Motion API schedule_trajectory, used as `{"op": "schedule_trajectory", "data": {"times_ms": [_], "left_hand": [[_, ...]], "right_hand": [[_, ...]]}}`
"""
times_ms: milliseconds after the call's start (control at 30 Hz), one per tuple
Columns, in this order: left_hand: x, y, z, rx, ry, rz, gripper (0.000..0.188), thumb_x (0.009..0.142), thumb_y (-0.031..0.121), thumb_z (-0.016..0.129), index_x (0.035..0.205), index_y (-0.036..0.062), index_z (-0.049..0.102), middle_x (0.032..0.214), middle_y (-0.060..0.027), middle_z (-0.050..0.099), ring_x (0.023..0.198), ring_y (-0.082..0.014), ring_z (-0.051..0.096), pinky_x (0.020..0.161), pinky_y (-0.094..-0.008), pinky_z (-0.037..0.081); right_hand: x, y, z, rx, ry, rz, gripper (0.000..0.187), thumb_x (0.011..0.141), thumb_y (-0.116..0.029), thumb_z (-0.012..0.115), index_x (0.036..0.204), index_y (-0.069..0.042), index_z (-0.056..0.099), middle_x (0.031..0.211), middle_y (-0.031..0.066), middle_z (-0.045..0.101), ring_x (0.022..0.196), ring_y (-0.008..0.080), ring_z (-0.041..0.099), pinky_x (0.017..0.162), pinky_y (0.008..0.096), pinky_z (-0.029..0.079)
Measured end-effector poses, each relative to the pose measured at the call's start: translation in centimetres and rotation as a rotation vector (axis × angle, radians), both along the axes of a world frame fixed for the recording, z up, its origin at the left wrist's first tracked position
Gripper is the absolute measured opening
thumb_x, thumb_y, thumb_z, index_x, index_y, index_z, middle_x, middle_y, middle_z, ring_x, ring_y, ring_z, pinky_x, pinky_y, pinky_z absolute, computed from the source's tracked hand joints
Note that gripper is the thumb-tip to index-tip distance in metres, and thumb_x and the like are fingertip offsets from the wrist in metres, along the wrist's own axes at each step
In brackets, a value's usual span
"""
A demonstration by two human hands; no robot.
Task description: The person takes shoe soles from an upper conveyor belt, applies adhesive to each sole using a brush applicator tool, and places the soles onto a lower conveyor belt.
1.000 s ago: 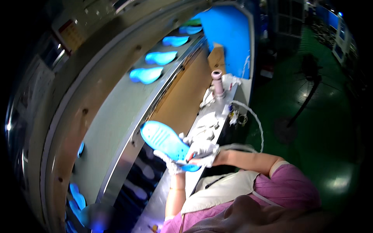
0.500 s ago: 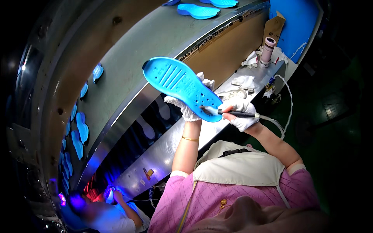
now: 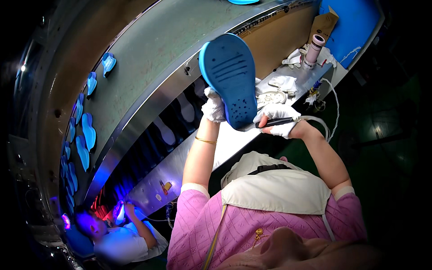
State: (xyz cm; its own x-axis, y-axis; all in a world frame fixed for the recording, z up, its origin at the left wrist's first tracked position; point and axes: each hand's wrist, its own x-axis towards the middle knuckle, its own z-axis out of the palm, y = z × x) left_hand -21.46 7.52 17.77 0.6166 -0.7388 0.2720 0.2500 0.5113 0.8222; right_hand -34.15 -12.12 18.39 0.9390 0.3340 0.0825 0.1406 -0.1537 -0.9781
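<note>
My left hand [image 3: 213, 106], in a white glove, holds up a blue shoe sole [image 3: 229, 74] by its left edge. The sole is tilted, its grooved and dotted face turned toward me. In my right hand [image 3: 280, 120], whose white glove leaves fingertips bare, is a black-handled brush [image 3: 274, 122] fed by a white tube. The brush's tip meets the lower end of the sole, and its contact is partly hidden there.
A curved conveyor belt [image 3: 148, 58] carries several blue soles [image 3: 88, 130] on the left. Beyond my hands, a metal ledge [image 3: 303, 81] bears a pink flask [image 3: 313, 51] and white gloves [image 3: 283, 83]. A co-worker [image 3: 121, 236] sits at the lower left.
The sole has swung more upright and tilted, and its face is darker. The brush has moved from the sole's dotted area to its lower edge. Soles on the belt have shifted slightly.
</note>
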Motion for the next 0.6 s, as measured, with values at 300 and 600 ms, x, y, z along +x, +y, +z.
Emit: {"op": "schedule_trajectory", "data": {"times_ms": [300, 600], "left_hand": [[0.5, -0.8, 1.4, 0.393, 0.058, 0.038, 0.098, 0.075, 0.077, 0.048, 0.134, -0.0016, 0.044, 0.116, -0.0211, 0.060, 0.096, -0.0283, 0.065, 0.084, -0.0374, 0.056], [-0.1, -1.5, 2.5, 0.734, 0.146, 0.159, 0.071, 0.089, 0.060, 0.052, 0.130, 0.0022, 0.051, 0.109, -0.0117, 0.063, 0.092, -0.0173, 0.060, 0.082, -0.0306, 0.051]], "right_hand": [[0.3, 1.4, 0.0, -0.099, -0.266, 0.006, 0.014, 0.075, 0.002, 0.069, 0.082, -0.005, 0.061, 0.092, 0.0056, 0.063, 0.085, 0.0167, 0.061, 0.078, 0.0285, 0.049], [1.1, 1.1, 0.3, -0.079, -0.279, -0.038, 0.009, 0.075, -0.001, 0.067, 0.082, -0.006, 0.062, 0.083, 0.0046, 0.063, 0.078, 0.0165, 0.060, 0.074, 0.0286, 0.048]]}}
